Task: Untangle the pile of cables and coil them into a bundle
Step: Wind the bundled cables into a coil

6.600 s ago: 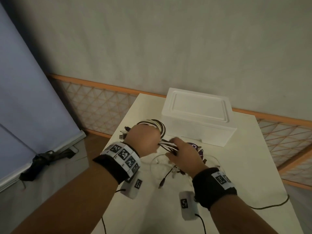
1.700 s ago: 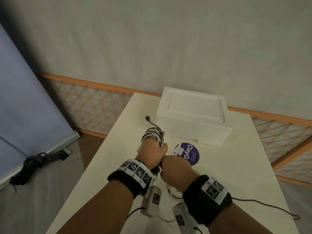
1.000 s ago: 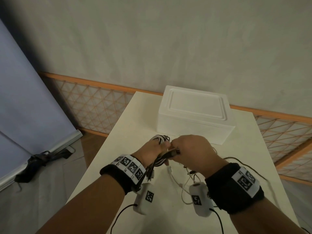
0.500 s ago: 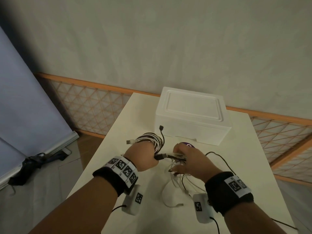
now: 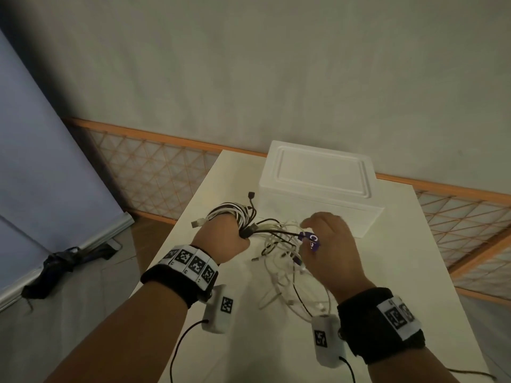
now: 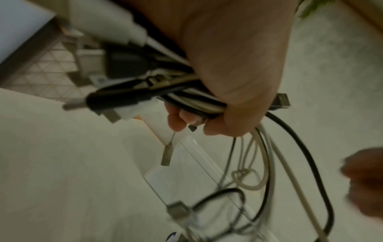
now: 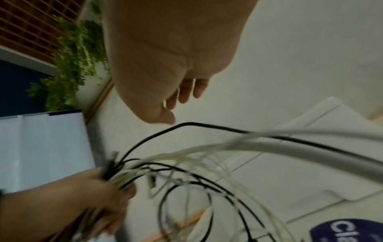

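My left hand (image 5: 224,236) grips a coil of black and white cables (image 5: 235,214) wound round its fingers, held just above the table; the left wrist view shows the fingers (image 6: 176,121) curled tight round the cable bundle (image 6: 186,99), with plugs sticking out. From the fist, loose black and white cables (image 5: 279,250) trail right in a tangle on the table. My right hand (image 5: 325,241) hovers over that tangle. In the right wrist view its fingers (image 7: 184,95) hang relaxed and hold nothing, with the cables (image 7: 207,163) passing below.
A white foam box (image 5: 318,181) with a lid stands at the back of the cream table (image 5: 387,272), just behind the hands. A round purple sticker (image 5: 312,241) lies on the table beside my right hand. The table's left edge drops to the floor.
My right hand has let go of the strands it held next to the left fist and moved away to the right, fingers relaxed. The left hand keeps its grip on the coil.
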A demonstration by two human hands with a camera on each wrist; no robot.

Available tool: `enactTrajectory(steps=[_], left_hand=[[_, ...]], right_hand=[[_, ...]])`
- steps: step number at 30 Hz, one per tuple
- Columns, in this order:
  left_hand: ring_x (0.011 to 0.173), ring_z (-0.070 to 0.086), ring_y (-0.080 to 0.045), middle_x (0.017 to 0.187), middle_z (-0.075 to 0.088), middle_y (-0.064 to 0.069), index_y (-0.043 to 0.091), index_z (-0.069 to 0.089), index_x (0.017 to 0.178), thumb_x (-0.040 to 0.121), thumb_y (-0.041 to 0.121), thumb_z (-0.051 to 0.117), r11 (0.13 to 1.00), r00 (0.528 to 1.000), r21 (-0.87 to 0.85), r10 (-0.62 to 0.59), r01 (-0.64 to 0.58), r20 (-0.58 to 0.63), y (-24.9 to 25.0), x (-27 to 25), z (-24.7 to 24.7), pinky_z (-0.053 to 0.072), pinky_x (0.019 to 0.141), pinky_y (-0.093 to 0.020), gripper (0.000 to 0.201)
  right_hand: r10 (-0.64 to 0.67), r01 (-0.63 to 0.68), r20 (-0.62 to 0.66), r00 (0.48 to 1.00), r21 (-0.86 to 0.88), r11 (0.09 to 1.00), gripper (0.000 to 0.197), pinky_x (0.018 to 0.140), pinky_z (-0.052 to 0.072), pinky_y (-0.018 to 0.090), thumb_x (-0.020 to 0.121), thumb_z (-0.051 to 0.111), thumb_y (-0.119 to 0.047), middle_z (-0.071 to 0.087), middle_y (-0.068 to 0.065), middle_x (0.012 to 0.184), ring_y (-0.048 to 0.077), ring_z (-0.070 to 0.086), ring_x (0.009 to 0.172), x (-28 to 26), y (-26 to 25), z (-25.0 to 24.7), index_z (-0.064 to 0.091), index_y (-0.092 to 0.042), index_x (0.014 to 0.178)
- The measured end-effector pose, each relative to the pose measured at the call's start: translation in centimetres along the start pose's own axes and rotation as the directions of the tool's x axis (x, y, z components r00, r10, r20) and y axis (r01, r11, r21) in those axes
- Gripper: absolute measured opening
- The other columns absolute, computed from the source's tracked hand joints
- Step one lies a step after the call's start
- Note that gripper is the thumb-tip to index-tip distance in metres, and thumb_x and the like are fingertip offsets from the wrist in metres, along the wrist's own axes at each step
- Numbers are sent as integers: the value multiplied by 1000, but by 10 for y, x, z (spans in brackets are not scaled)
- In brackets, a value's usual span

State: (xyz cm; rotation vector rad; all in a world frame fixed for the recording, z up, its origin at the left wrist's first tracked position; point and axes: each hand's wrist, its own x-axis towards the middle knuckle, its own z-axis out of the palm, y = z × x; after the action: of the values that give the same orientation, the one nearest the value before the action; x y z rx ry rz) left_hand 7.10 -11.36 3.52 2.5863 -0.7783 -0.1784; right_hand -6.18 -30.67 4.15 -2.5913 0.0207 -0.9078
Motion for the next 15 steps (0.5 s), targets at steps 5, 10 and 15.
enactTrajectory(steps=[5,10,15], left_hand=[[68,56,-22,69,55,-5,12,52,71,71,24,66,991,999,-126,33,-37,-29,17,-4,-8,50,61,-35,19],[58,46,-21,62,43,-2,17,39,62,69,26,64,983,998,-172,59,-61,-13,21,-10,-17,40,53,-32,28],[65,50,-18,66,47,2,20,44,68,70,25,66,998,999,-52,-31,29,-28,-2,-7,-32,43,57,-28,22]], right_hand=[[200,-292,330,923,259,921,28,86,43,20,99,43,-27,66,-6,106,8,58,100,-9,-34,25,59,-22,120],[343,-616,669,659,219,756,48,89,44,28,96,33,-55,65,-2,114,15,61,103,-15,-13,45,59,-27,124],[384,-411,778,497,-179,894,40,95,48,40,94,45,-11,54,9,132,30,55,117,-25,14,41,46,-16,134]])
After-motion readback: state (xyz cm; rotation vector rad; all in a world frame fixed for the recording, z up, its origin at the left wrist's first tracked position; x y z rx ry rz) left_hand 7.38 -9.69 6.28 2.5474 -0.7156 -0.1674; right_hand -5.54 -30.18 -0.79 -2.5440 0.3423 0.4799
